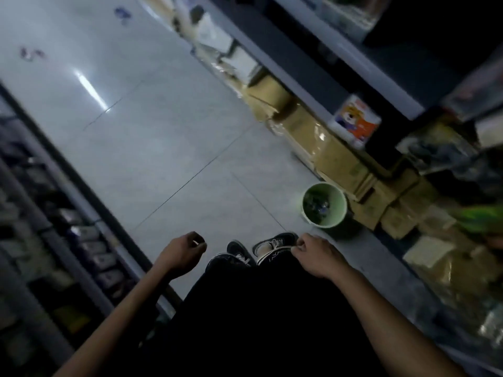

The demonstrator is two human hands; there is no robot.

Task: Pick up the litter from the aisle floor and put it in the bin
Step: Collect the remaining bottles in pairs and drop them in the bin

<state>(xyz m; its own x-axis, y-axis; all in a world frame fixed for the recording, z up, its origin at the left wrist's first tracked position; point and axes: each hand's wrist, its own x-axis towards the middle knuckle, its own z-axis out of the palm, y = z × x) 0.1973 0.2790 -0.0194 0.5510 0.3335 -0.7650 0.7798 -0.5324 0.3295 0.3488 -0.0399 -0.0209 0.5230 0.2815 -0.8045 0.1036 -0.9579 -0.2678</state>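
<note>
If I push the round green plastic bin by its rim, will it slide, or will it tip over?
The round green plastic bin probably slides: the pale tiled floor looks glossy. It seems light, with only some dark litter at the bottom, so a high push might tip it. The cardboard boxes close behind would likely stop it.

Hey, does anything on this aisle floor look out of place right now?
Yes. Two small bluish scraps of litter lie on the floor tiles far up the aisle, well away from the green bin. They are too blurred to identify.
</note>
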